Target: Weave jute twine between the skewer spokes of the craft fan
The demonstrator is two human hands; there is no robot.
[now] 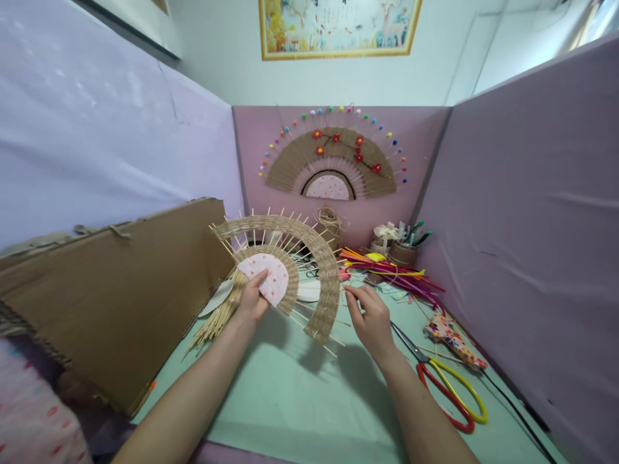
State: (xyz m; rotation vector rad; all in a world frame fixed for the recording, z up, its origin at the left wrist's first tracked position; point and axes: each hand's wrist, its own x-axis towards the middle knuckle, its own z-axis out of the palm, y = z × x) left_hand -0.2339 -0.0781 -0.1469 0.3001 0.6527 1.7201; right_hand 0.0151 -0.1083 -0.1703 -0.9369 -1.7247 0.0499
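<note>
Centrally, the left hand (pixel 254 299) grips the half-woven fan (pixel 325 274) by its pink dotted core, thumb on the front face, and holds it tilted above the green table surface (pixel 300 393). The right hand (pixel 371 317) sits just beside the fan's right edge with thumb and forefinger pinched together; whether a strand lies between them cannot be told. Bare stick ends project from the woven band on all sides.

Near left of the left hand lies a bundle of loose sticks (pixel 215 322), partly behind the wrist. Further left, a large cardboard sheet (pixel 120 290) leans along the partition and bounds that side of the table.

Near right lie scissors (pixel 452 390) with red and yellow handles, with a patterned scrap (pixel 452 336) beyond them. Far right there are coloured strips (pixel 394 269) and tool cups (pixel 403 250); a twine spool (pixel 329 222) stands behind the fan. On the far wall hangs a finished fan (pixel 331 161), edged with coloured beads.
</note>
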